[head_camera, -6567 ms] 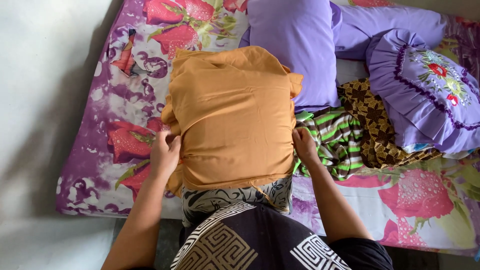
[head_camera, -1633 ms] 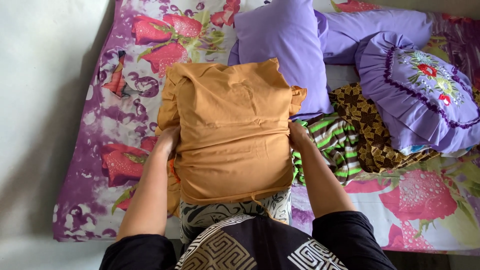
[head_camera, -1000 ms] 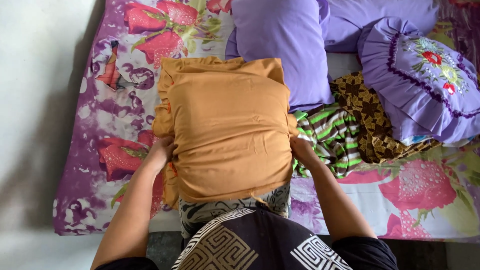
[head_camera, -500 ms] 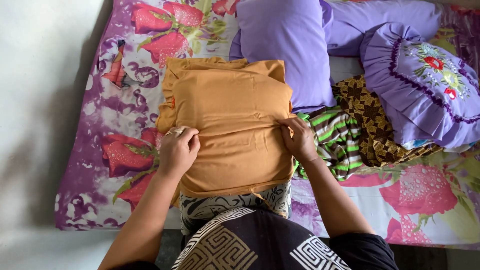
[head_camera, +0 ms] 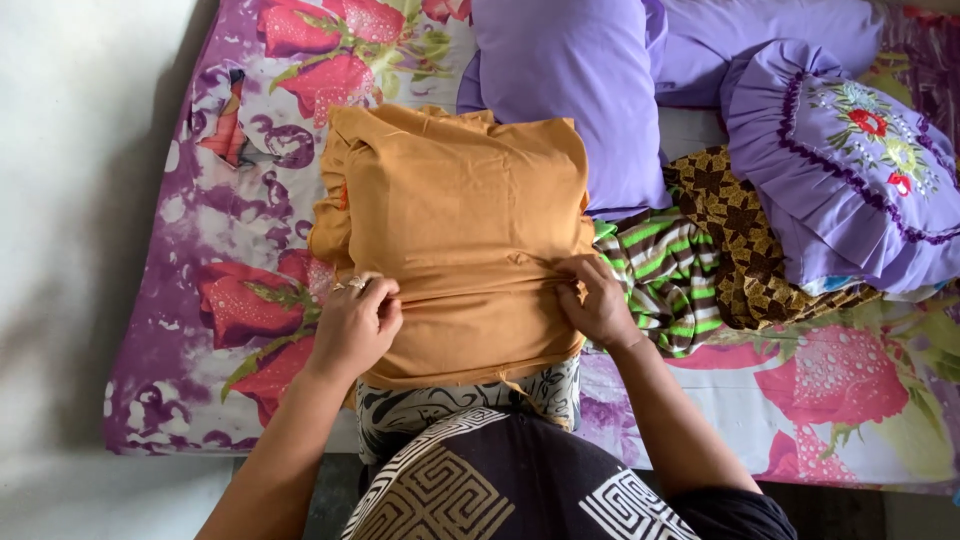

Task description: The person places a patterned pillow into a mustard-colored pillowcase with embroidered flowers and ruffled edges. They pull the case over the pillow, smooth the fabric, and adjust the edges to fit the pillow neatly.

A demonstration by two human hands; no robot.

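Pillow: plump pillow in an orange-brown cotton case, centre of frame, lying on the bed with the purple floral sheet.
Left hand: left hand, lower left of centre, fingers curled and pinching the case fabric at the pillow's left edge.
Right hand: right hand, lower right of centre, fingers bunched, pinching a fold at the right edge.
Case opening: black-and-white patterned inner pillow shows below the orange hem.
Neighbours: plain lilac pillow touching the top right corner; green-striped cloth just beside the right hand.
Hidden: fingertips buried in folds; pillow's near end covered by the person's dark patterned clothing.
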